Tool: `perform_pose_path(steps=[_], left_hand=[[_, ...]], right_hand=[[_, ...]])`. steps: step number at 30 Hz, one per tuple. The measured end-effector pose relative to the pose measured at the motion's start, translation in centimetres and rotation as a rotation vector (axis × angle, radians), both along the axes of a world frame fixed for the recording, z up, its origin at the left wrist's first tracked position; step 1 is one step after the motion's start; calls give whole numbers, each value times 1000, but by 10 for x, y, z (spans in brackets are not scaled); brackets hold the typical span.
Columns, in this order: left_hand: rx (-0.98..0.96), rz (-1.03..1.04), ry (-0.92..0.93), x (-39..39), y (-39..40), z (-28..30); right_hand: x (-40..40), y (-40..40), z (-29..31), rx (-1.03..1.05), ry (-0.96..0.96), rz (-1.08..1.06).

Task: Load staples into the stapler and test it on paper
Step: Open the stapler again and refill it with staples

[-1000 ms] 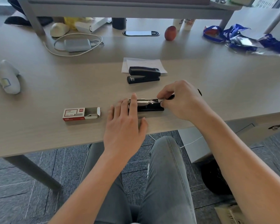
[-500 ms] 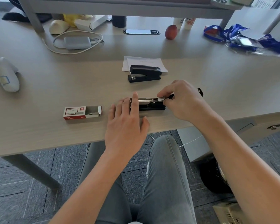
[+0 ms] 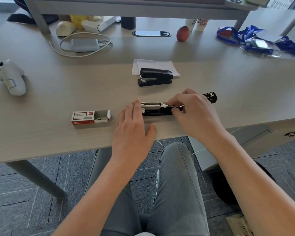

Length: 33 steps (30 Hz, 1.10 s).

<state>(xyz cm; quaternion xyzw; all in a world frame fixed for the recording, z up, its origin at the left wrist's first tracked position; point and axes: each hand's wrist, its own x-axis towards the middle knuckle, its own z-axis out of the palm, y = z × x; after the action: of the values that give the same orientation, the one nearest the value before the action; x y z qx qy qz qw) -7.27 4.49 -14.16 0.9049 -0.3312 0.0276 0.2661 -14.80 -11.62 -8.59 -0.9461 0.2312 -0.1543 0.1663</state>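
An open black stapler (image 3: 157, 110) lies near the desk's front edge, its metal staple channel (image 3: 152, 104) facing up and its lid (image 3: 211, 97) swung back to the right. My left hand (image 3: 134, 126) rests flat on the desk, fingertips against the stapler's left end. My right hand (image 3: 192, 111) pinches a thin silvery staple strip (image 3: 180, 106) over the rear of the channel. A red-and-white staple box (image 3: 90, 117) lies open to the left. A second, closed black stapler (image 3: 155, 77) sits on white paper (image 3: 170, 65) farther back.
A white toy figure (image 3: 12, 77) lies at the far left. At the back are a grey charger with cable (image 3: 84, 45), a phone (image 3: 151, 33), a red egg-shaped thing (image 3: 182, 34) and blue lanyards (image 3: 255, 40). A shelf frame (image 3: 39, 23) spans the rear.
Both hands stay at the open stapler with almost no movement. The view has shifted slightly.
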Motion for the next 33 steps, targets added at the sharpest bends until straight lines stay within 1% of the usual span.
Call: perform_pose_path(steps=[5, 14, 20, 23, 26, 28, 29, 33], left_hand=[[15, 8, -24, -2, 5, 0], [-19, 19, -23, 1, 6, -2], [-21, 19, -37, 1, 6, -4], [-26, 14, -36, 0, 7, -2], [-11, -12, -60, -2, 7, -2], [26, -15, -103, -3, 6, -4], [42, -10, -116, -3, 5, -5], [51, 7, -123, -4, 2, -8]], right_hand=[[4, 5, -3, 28, 9, 3], [23, 25, 0, 93, 35, 136], [22, 26, -3, 114, 41, 183], [14, 25, -7, 150, -41, 181], [-1, 24, -11, 209, -207, 73], [-13, 23, -14, 303, -303, -54], [-20, 22, -17, 395, -341, -129], [-38, 11, -24, 950, -491, -467]])
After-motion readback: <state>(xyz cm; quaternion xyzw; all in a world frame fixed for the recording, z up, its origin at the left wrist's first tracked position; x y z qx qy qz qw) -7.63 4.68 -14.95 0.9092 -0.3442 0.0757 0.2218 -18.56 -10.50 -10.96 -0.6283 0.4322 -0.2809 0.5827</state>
